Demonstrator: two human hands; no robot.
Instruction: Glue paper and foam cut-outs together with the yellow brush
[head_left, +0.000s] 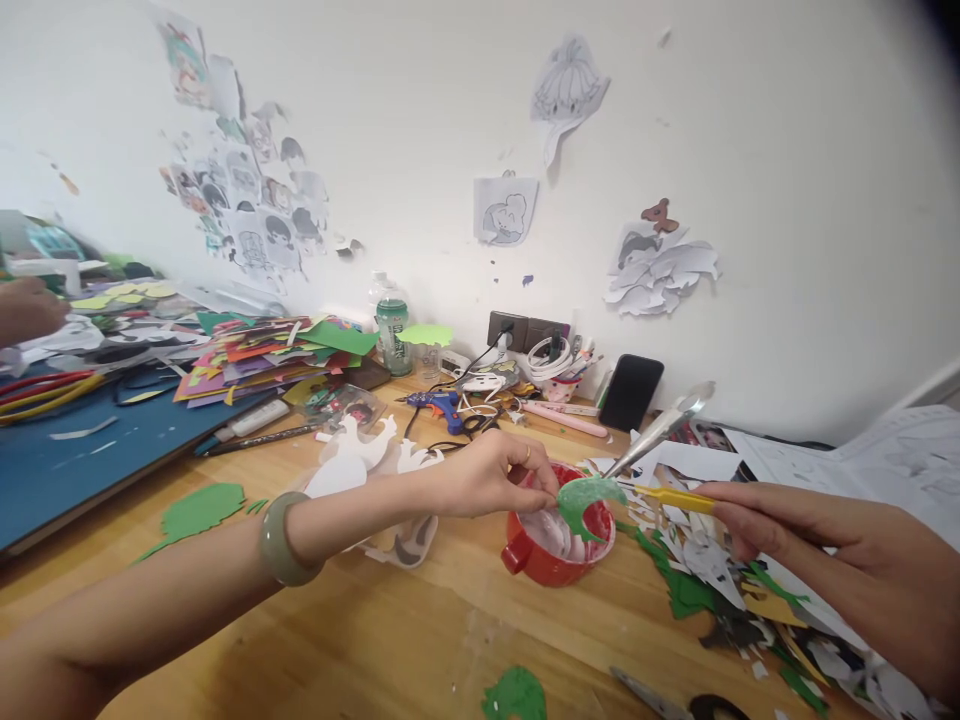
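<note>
A wooden table point(420, 640) fills the lower view, backed by a white wall point(787, 150) stuck with paper drawings and cut-outs. On the left lies a blue cutting mat point(90, 460), with a stack of coloured paper point(255, 360) behind it. A heap of paper scraps point(720, 580) spreads under the right forearm, probably offcuts pushed aside.

The left hand point(491, 475) reaches in from the left with a pale green bangle point(281, 540) on its wrist. Its thumb and fingertips are pinched closed on the edge of a green paper cut-out point(589, 500). The cut-out is held over the rim of a red bowl point(525, 560) of white paste, likely so that drips fall back in.

The right hand point(847, 565) comes in from the right with its fingers closed around a yellow-handled brush point(675, 497). The brush tip lies against the cut-out, whose surface looks wet and glossy.

A clear, spoon-like implement point(664, 425) leans out of the bowl; what it is stays uncertain. Behind it a dark phone point(631, 392) is propped against the wall, and a blue glue gun point(439, 405) lies among cables.

The brush bristles are hidden against the cut-out, and the right hand is cut off at the frame edge. Another person's hand point(26, 310) shows only partly at far left. Scissors point(652, 695) are cropped at the bottom.
</note>
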